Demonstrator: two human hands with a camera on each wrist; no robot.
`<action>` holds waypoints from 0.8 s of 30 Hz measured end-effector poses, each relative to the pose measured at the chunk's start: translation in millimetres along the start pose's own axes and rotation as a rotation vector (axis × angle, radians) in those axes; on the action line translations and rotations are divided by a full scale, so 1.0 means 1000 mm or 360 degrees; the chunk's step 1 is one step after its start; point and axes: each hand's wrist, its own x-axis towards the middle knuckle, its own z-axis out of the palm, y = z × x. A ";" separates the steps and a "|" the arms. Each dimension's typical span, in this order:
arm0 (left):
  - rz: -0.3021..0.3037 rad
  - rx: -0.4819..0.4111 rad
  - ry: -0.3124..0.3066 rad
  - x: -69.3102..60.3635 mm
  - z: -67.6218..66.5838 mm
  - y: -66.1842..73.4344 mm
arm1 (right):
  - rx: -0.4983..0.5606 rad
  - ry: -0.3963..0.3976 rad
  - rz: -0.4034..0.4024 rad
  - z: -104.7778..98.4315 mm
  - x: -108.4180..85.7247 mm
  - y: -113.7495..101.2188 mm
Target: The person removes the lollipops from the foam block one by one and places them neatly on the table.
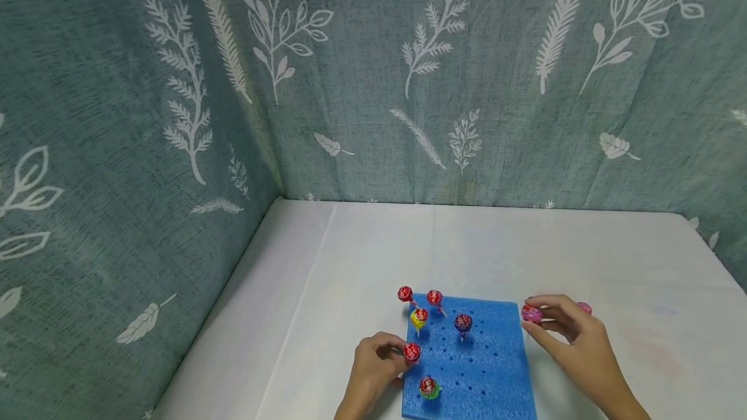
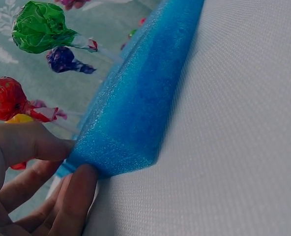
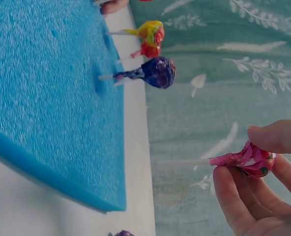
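A blue foam board (image 1: 506, 374) with rows of small holes lies on the table. My left hand (image 1: 373, 368) grips its left edge; in the left wrist view the fingertips (image 2: 81, 184) pinch a corner. Beside that hand a red lollipop (image 1: 412, 352) stands in the board. Other upright lollipops are a green-and-red one (image 1: 428, 387), a yellow-and-red one (image 1: 419, 317), a dark blue one (image 1: 463, 323) and two red ones at the far left corner. Off the board's right edge, my right hand (image 1: 574, 336) pinches a pink lollipop (image 3: 251, 160) by its wrapped head, its white stick sticking out.
Behind the right hand, another pink lollipop (image 1: 584, 308) shows, partly hidden by the fingers. A white cloth covers the table (image 1: 327, 264). Green leaf-patterned curtains (image 1: 362, 83) hang along the back and left side.
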 end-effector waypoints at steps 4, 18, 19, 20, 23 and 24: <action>-0.0021 0.0019 0.0002 0.000 0.000 0.000 | 0.0051 0.0010 -0.0056 -0.007 0.003 0.004; -0.0028 -0.0004 -0.0012 0.001 0.000 0.002 | 0.0022 0.0120 -0.0028 -0.019 0.008 0.018; -0.0027 -0.0010 -0.0015 0.001 0.000 0.002 | 0.0002 0.0138 -0.0019 -0.019 0.008 0.019; -0.0026 -0.0014 -0.0018 0.001 0.000 0.002 | -0.0026 0.0156 -0.0004 -0.020 0.008 0.020; -0.0030 -0.0007 -0.0018 0.000 -0.001 0.003 | -0.0070 0.0197 0.0026 -0.022 0.008 0.022; -0.0035 -0.0002 -0.0015 0.000 0.000 0.002 | -0.0081 0.0208 0.0034 -0.023 0.009 0.023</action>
